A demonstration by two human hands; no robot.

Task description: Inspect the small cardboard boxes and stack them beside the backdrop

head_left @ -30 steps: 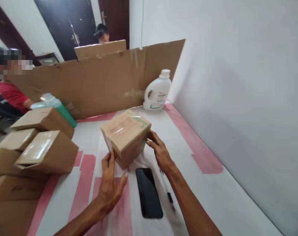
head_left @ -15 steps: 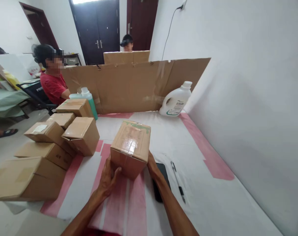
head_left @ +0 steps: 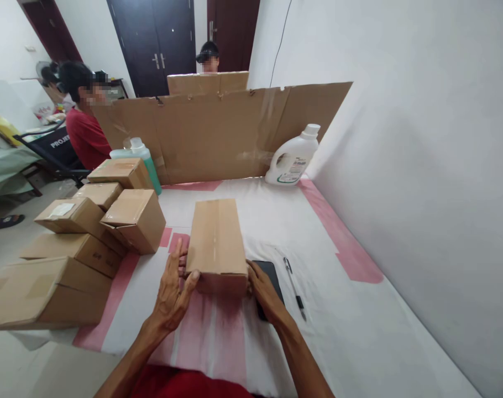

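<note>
While both hands gripped it, the taped cardboard box (head_left: 217,243) lay lengthwise on the white-and-pink table cover (head_left: 359,342). Left hand (head_left: 172,290): fingers curled on the box's near-left corner. Right hand (head_left: 265,287): fingers closed on its near-right corner, over a black phone (head_left: 272,276). Pen (head_left: 293,279) just beside the phone. Stacked cartons (head_left: 81,232) to the left. Beyond: green bottle (head_left: 146,163), white detergent jug (head_left: 293,157), cardboard screen (head_left: 218,132).
</note>
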